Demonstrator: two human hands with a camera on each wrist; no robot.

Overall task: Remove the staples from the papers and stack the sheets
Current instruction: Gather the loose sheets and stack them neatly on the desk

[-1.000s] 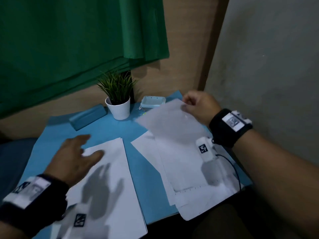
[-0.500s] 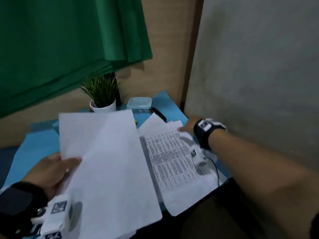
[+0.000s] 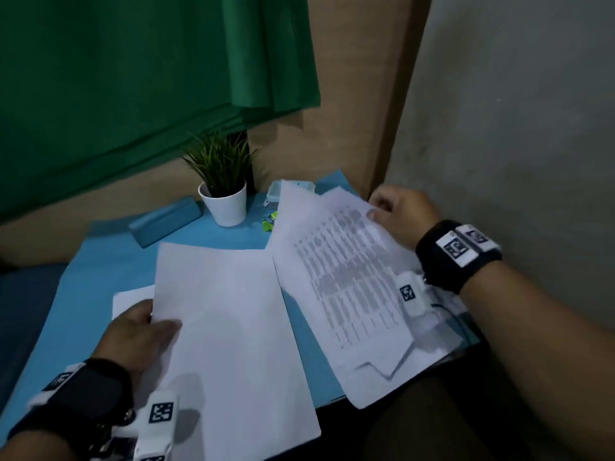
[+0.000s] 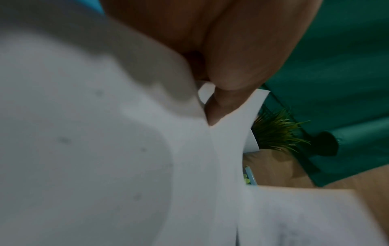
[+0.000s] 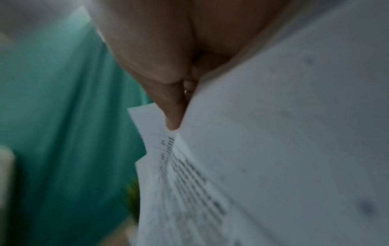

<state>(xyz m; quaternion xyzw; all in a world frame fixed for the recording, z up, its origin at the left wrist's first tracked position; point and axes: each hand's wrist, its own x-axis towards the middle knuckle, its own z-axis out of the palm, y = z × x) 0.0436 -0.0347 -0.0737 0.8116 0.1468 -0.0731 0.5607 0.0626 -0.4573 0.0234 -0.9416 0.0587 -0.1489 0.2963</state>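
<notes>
Left hand: a blank white sheet is pinched at its left edge, the thumb on top and the fingers under the paper. In the left wrist view the thumb is seen pressed on the paper edge.
Blank white sheet: it is held over the worktop at about 6 o'clock of the scene, tilted, its far corner lifted. Part of another white sheet is seen under it, at 9 o'clock of the hand.
Right hand: the printed sheets are pinched at their far right corner between the thumb and the curled fingers. In the right wrist view the thumb is laid on the corner of the printed page.
Printed sheets: several pages with rows of dark text are held together, lifted at the far end; the near end is resting on the worktop at about 4 o'clock. Whether a staple is in them cannot be told.
Worktop: it is covered in light blue.
Potted plant: it is placed at 12 o'clock, in a white pot, upright.
Blue case: it is laid at 10 o'clock of the pot, just beside it.
Small pale box: it is partly hidden behind the printed sheets, at 3 o'clock of the pot.
Green curtain: it is hung behind the worktop.
</notes>
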